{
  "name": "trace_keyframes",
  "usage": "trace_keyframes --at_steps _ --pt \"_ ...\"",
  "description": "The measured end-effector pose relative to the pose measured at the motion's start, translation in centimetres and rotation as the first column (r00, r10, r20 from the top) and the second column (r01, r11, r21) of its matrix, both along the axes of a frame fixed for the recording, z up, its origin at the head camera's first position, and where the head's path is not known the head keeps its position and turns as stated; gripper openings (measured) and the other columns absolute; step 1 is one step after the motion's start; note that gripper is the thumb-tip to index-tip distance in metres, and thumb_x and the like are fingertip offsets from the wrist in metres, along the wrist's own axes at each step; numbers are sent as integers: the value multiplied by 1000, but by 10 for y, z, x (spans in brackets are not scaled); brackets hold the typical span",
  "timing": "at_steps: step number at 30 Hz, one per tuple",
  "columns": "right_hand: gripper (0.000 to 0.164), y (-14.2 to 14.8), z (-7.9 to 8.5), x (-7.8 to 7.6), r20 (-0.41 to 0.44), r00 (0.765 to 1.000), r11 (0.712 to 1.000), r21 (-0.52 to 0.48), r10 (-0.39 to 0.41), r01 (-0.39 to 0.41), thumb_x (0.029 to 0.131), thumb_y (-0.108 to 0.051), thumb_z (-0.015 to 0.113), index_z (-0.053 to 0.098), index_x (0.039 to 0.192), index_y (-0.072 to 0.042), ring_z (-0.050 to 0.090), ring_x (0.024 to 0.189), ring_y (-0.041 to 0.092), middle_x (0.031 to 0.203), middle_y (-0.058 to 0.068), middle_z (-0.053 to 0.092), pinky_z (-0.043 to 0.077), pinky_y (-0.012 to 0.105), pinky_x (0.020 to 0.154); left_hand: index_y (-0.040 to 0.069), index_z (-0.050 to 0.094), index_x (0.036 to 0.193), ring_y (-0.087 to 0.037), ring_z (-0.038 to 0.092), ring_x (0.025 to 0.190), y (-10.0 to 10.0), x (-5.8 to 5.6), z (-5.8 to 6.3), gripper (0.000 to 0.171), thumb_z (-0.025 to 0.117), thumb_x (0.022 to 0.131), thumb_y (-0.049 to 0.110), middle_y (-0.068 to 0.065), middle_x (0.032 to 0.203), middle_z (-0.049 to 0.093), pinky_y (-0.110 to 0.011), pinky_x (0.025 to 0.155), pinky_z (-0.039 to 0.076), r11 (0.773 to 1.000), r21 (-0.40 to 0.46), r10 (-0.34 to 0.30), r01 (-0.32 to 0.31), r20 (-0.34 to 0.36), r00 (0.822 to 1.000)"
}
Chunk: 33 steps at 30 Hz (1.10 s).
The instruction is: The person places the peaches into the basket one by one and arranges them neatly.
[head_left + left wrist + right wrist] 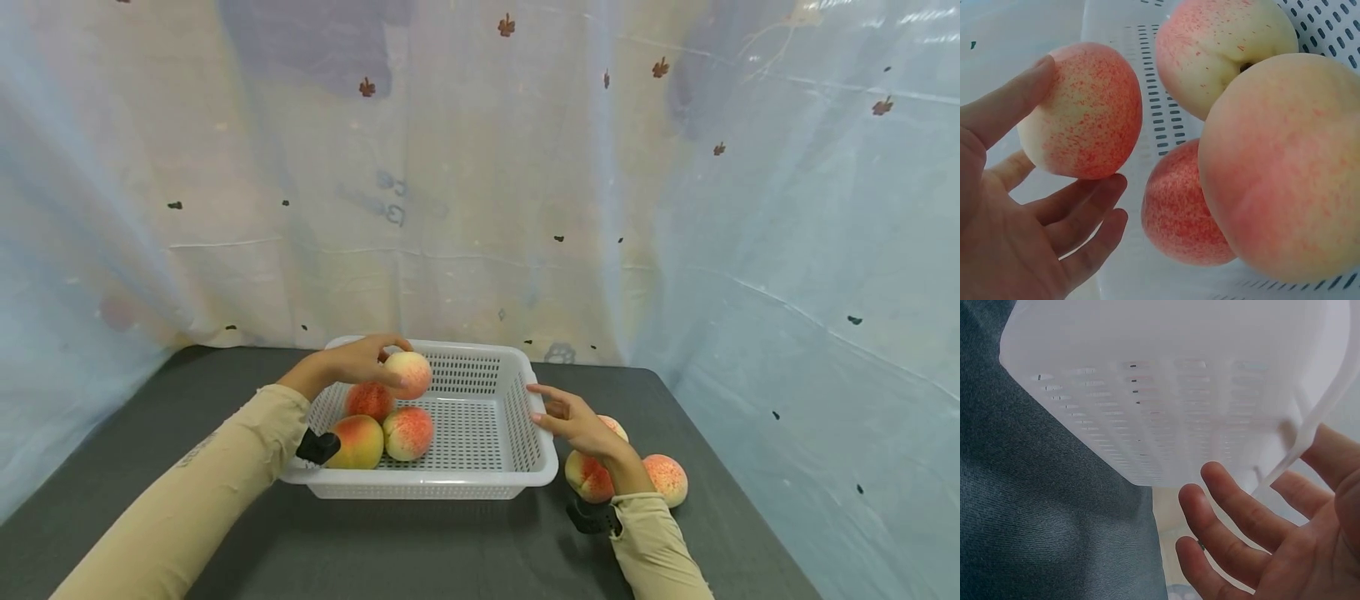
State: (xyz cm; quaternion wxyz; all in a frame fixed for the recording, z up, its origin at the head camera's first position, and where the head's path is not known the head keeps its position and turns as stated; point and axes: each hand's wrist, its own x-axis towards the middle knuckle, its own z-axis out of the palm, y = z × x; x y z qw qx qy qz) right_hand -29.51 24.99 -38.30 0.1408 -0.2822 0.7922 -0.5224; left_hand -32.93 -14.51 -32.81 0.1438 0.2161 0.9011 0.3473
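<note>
My left hand [363,360] grips a pale peach [408,375] with red speckles, held over the left part of a white perforated plastic basket [420,477]. Thumb and fingertips sit around the peach in the left wrist view. Below it in the basket lie a dark red peach [370,400], a pink-and-cream peach [408,433] and a larger, smooth yellow-and-red fruit [356,443]. At the basket's right rim, my right hand [573,423] rests with thumb and index finger over the edge. Its other fingers spread loosely outside the wall [1210,425].
Right of the basket, a red-and-yellow peach [587,478], a second peach [613,427] and a third peach [666,480] lie on the dark table [360,550], partly behind the right hand and forearm. A patterned plastic curtain [480,208] hangs behind the table.
</note>
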Motion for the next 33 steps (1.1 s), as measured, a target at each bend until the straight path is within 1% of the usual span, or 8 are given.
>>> trace_keyframes --at_steps 2,9,13,17,22,25,29,33 --pt "67 0 0 0 2 1000 1000 -2 1 -1 104 -17 57 23 157 6 63 118 50 143 40 49 60 41 90 6 46 144 -36 58 118 3 -2 -1 64 72 92 32 -25 137 55 -49 94 53 1000 -16 9 -9 -3 1000" --pt "66 2 0 1 0 1000 1000 6 -11 11 105 -16 56 23 158 6 62 120 48 144 41 47 59 41 92 4 43 145 -33 59 114 14 -7 -7 62 71 94 25 -24 132 58 -48 97 53 1000 1 2 -2 32 999" --pt "65 3 -1 1 3 1000 1000 10 -23 23 105 -15 56 24 158 5 63 120 47 144 40 48 59 41 92 2 45 145 -31 60 110 18 -9 -12 62 73 92 22 -24 131 59 -44 95 54 1000 -13 4 -4 9 1000" --pt "65 2 -2 1 4 1000 1000 9 -17 17 105 -15 56 24 158 5 63 120 48 144 40 48 60 40 92 3 48 144 -30 58 109 21 -11 -18 63 75 91 24 -23 134 58 -43 95 53 999 -38 28 -29 -14 1000" --pt "65 1 -2 1 5 1000 1000 8 -14 14 105 -15 56 24 158 5 64 119 47 143 40 49 60 38 91 2 49 144 -33 56 116 25 -11 -21 64 76 91 26 -24 142 54 -49 104 48 996 -43 77 -79 -32 996" --pt "65 1 -1 2 2 1000 1000 10 -16 16 105 -15 56 24 158 5 64 118 46 142 40 49 60 39 91 0 49 144 -34 55 121 27 -13 -23 65 76 91 26 -25 144 53 -51 107 47 993 -47 103 -105 -47 994" --pt "65 0 0 3 -2 1000 1000 15 -17 17 105 -16 56 24 158 5 63 119 46 143 40 49 59 41 93 0 50 143 -36 54 122 28 -14 -25 62 75 92 26 -26 144 53 -52 108 46 990 -65 125 -129 -57 990" --pt "64 -2 1 2 2 1000 1000 17 -16 16 105 -15 55 24 158 4 62 120 48 144 39 48 59 41 93 0 47 146 -39 50 130 28 -12 -25 64 72 95 28 -26 148 49 -56 112 42 987 -73 138 -140 -35 990"
